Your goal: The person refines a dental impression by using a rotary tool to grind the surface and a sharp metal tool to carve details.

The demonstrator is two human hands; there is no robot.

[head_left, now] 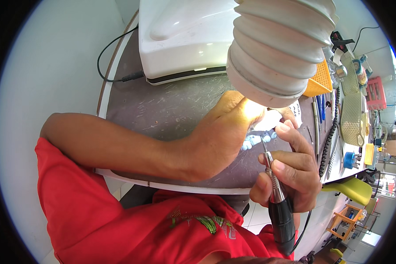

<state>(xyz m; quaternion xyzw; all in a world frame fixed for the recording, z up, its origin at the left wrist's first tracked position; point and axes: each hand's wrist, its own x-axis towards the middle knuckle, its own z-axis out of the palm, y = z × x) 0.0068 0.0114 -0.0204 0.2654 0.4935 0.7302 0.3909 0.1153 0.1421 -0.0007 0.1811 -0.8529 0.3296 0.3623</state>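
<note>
Under a bright light, my left hand [226,125] is closed around a white dental cast [271,118] carrying a row of light blue teeth [252,141]. Its fingers are mostly hidden behind the hand and the cast. My right hand [297,174] grips a black and silver rotary handpiece [280,215] like a pen. The handpiece's thin bur [263,143] points up at the blue teeth; whether it touches them I cannot tell. The right index fingertip rests against or close to the cast's edge.
A ribbed white hose [281,48] hangs just above my hands. Behind stands a white machine housing [185,42] with a black cable [132,77]. To the right lie a yellow basket [320,81], slim hand tools [320,110], a coiled black cord [329,147] and a blue-capped container [349,159].
</note>
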